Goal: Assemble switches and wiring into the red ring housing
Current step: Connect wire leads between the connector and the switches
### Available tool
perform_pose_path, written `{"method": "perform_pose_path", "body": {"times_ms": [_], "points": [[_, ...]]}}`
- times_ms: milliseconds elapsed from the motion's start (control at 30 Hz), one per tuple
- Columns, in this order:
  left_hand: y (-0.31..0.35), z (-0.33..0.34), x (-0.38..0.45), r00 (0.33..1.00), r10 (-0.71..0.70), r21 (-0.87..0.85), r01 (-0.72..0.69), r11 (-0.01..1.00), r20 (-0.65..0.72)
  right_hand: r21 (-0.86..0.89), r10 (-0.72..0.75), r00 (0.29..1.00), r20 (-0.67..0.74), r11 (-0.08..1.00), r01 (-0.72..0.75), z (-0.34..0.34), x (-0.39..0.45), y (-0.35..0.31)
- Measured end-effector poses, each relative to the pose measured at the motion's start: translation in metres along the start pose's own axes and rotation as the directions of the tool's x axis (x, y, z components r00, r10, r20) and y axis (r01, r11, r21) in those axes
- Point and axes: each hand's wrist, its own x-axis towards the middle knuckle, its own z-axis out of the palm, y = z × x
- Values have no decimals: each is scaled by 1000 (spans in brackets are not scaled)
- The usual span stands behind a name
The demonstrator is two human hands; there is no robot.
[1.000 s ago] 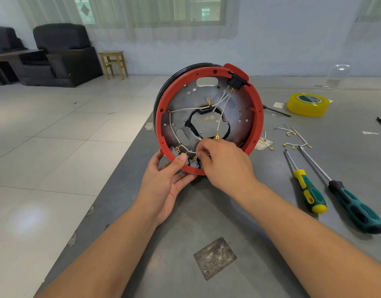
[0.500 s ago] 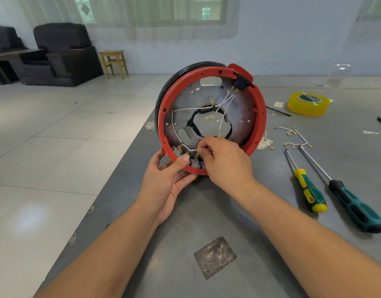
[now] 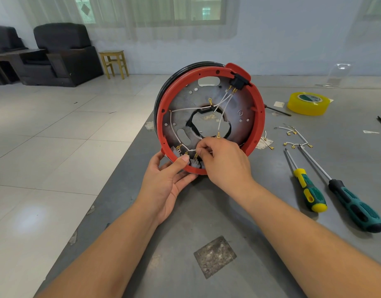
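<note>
Wire sits pinched in your right hand, running leftward toward the brass terminals at the red ring's near edge, just beside your fingertips. Your left hand props the ring upright on the tabletop, thumb on its rim.

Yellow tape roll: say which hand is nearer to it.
Right. The right hand pinches a wire inside the ring, on the side toward the tape roll; the left hand holds the ring's lower rim, farther away.

Red ring housing: standing on edge on the table, tilting back, white wires crossing inside to a black switch at its top.
</note>
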Motion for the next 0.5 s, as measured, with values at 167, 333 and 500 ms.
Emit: {"method": "perform_pose_path", "body": {"times_ms": [167, 333, 500], "points": [[0, 0, 0, 1000, 5, 5, -5, 1000, 4, -20, -18, 1000, -13, 1000, 18, 1, 0, 0], [0, -1, 0, 1000, 7, 5, -7, 1000, 8, -30, -32, 999, -12, 999, 31, 1, 0, 1], [0, -1, 0, 1000, 8, 3, -8, 1000, 11, -63, -66, 998, -4, 996, 66, 1, 0, 0]]}}
